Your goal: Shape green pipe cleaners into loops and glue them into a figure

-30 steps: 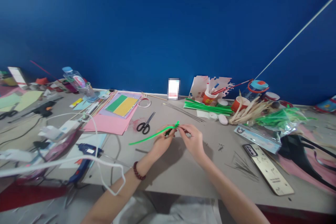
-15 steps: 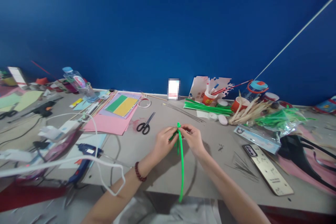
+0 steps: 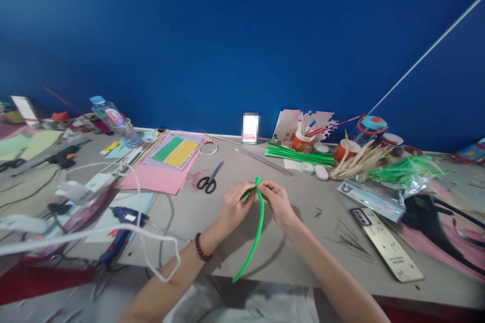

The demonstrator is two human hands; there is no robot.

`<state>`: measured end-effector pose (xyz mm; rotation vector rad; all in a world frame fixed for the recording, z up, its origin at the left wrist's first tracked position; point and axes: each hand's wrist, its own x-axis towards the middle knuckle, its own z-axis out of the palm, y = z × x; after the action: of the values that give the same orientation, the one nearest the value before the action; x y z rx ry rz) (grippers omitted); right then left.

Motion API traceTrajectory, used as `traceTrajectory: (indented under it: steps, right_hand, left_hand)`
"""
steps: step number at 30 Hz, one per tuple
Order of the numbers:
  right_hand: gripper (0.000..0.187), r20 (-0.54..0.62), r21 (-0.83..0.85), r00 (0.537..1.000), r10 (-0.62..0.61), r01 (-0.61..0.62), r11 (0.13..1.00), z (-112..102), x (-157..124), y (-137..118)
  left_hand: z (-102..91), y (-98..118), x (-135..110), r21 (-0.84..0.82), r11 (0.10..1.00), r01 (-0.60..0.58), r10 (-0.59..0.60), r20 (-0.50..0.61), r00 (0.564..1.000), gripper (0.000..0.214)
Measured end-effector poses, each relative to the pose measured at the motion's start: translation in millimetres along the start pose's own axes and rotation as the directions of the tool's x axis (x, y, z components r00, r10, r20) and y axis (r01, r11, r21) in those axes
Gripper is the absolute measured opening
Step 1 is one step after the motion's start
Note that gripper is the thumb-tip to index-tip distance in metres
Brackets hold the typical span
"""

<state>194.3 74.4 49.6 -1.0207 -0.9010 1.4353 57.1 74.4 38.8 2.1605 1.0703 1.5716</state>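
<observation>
The green stem [image 3: 261, 214] is between the two hands, its upper part pinched where their fingertips meet. From there its long tail runs back toward the body, bowing slightly toward the right hand [image 3: 278, 204], then sweeping under the left hand's [image 3: 233, 204] side; the free end points near-left, around the table's [image 3: 242, 169] front edge. A short, knobby tip sticks up and away, just past the fingers. Both hands are drawn narrow, thumbs and forefingers closed on the stem.

The stem is thin, bendable and bright green, rounded along its length; its fine texture is too small to make out. Similar straight stems lie in a bundle [image 3: 295, 154] beyond the right hand. Black-handled scissors [image 3: 213, 179] lie beyond and left of the left hand, near smooth pink paper [image 3: 151, 181]. A round-beaded bracelet [image 3: 200, 249] circles the left wrist. Right of the right hand are thin dark wires [image 3: 350, 239] and a flat, pale phone [image 3: 394, 250].

The left fingers hide part of the stem, and how it twists at the pinch cannot be told. Straight beyond the hands, a small upright screen [image 3: 250, 127] is pixelated. Both forearms are cut off below.
</observation>
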Motion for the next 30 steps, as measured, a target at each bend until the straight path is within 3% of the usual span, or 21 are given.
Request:
traceTrajectory:
  steps: [8, 16, 21, 25, 30]
  right_hand:
    - [0.021, -0.012, 0.008, 0.999, 0.045, -0.045, 0.999, -0.4, -0.1, 2.9]
    - [0.024, -0.081, 0.025, 0.994, 0.072, -0.070, 0.997, 1.3, 0.4, 7.3]
    - [0.027, -0.106, -0.016, 0.992, 0.069, -0.071, 0.997, 3.1, -0.9, 7.5]
    - [0.025, -0.113, -0.081, 0.993, 0.030, -0.040, 0.996, 3.8, -1.0, 6.0]
    - [0.024, -0.018, -0.108, 0.996, 0.090, -0.092, 0.990, 0.6, 0.8, -1.7]
  left_hand:
    - [2.6, 1.8, -1.9, -0.056, 0.983, 0.174, -0.173, 0.030, 0.984, 0.010]
    - [1.4, 3.4, -1.1, 0.014, 0.973, 0.230, -0.230, 0.068, 0.971, 0.007]
    - [0.9, -0.4, -4.1, 0.040, 0.982, 0.184, -0.187, 0.089, 0.978, 0.009]
    - [4.6, -1.4, -2.8, -0.019, 0.954, 0.299, -0.297, 0.081, 0.951, 0.008]
    - [-0.3, 0.3, 2.5, -0.102, 0.953, 0.285, -0.269, 0.146, 0.952, 0.011]
